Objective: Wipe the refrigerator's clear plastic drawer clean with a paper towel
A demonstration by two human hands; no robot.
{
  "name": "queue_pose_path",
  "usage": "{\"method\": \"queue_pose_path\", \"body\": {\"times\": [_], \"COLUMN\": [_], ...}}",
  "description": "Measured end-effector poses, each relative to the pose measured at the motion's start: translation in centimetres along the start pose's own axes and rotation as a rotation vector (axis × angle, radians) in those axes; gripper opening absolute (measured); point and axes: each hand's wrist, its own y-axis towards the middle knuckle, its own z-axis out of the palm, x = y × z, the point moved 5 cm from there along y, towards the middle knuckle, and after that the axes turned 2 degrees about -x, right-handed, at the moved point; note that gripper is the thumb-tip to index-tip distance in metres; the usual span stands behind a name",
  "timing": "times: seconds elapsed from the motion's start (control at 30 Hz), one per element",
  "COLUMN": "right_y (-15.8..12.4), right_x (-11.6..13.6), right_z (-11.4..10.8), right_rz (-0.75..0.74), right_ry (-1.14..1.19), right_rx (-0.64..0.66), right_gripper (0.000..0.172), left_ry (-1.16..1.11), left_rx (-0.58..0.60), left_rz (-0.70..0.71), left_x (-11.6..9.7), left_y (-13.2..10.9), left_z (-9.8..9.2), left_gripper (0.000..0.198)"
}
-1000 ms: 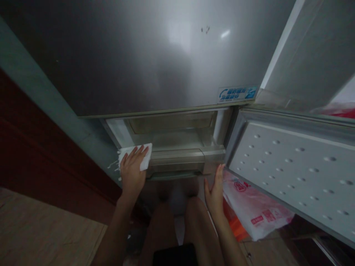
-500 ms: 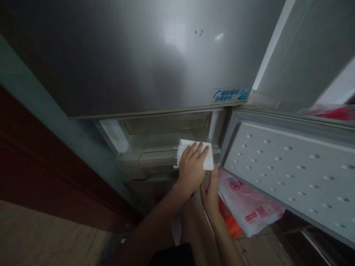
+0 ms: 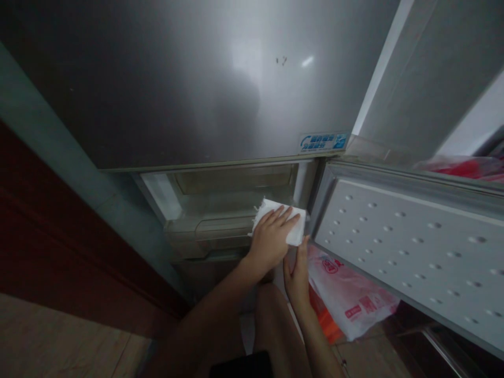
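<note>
A folded white cloth with a frayed left edge lies against the front of a pale drawer, near its right end. My left hand lies over the cloth and holds it, with the fingers pointing up and right. Just below and to the right, my right hand is upright beside the drawer's end, thumb apart from the fingers. Its fingertips are close to the cloth's lower right corner, and nothing shows in it.
An open fridge door with a dimpled inner panel stands at the right. Above the drawer is a closed grey door. A white and red plastic bag rests under the open door. A dark red panel stands at the left.
My left hand and the cloth have shifted slightly right, and the cloth is a little more tilted. The view has moved slightly. My right hand stays near the drawer's end.
</note>
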Motion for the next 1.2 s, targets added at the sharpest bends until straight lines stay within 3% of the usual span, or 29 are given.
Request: {"method": "queue_pose_path", "body": {"times": [0.23, 0.33, 0.43, 0.53, 0.73, 1.07, 1.2], "right_y": [0.2, 0.2, 0.1, 0.1, 0.1, 0.1, 0.0], "right_x": [0.3, 0.2, 0.2, 0.3, 0.5, 0.5, 0.4], "right_z": [-0.3, -0.2, -0.2, -0.3, -0.3, -0.1, 0.1], "right_rz": [0.004, -0.003, -0.008, -0.008, 0.006, 0.022, 0.012], "right_ry": [-0.030, -0.032, -0.027, -0.024, -0.020, -0.017, -0.005], "right_rx": [0.014, 0.015, 0.014, 0.012, 0.014, 0.012, -0.002], "right_gripper": [0.069, 0.069, 0.069, 0.069, 0.067, 0.068, 0.069], "left_ry": [0.099, 0.158, 0.190, 0.202, 0.272, 0.174, 0.155], "left_rx": [-0.014, -0.082, -0.163, -0.198, -0.223, -0.126, -0.110], "left_rz": [-0.186, -0.274, -0.352, -0.395, -0.427, -0.224, -0.092], "left_x": [7.9, 11.9, 15.0, 16.3, 14.1, 4.5, 0.7], "left_y": [-7.8, -10.9, -13.0, -13.7, -12.7, -6.0, -2.6], "left_z": [-5.1, -7.5, -9.4, -9.9, -8.3, -2.3, 0.4], "left_gripper": [0.066, 0.066, 0.064, 0.061, 0.064, 0.066, 0.054]}}
